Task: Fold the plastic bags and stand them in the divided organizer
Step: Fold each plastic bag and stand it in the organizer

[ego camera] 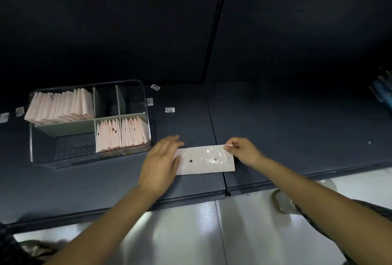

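A pale pink plastic bag (205, 160), folded into a long strip with two dark dots, lies flat on the dark shelf near its front edge. My left hand (162, 163) presses flat on the strip's left end with straight fingers. My right hand (244, 151) pinches the strip's upper right corner. To the left stands the clear divided organizer (31, 137). Several folded pink bags (60, 105) stand upright in its back left compartment, and more folded bags (121, 134) fill its two front right compartments.
The organizer's front left and two back right compartments hold no bags. Small barcode stickers (169, 110) lie on the dark shelf surface (297, 126) behind the bag. The shelf's front edge runs just below my wrists, with a glossy white floor (212, 233) beneath. Blue items (384, 90) sit far right.
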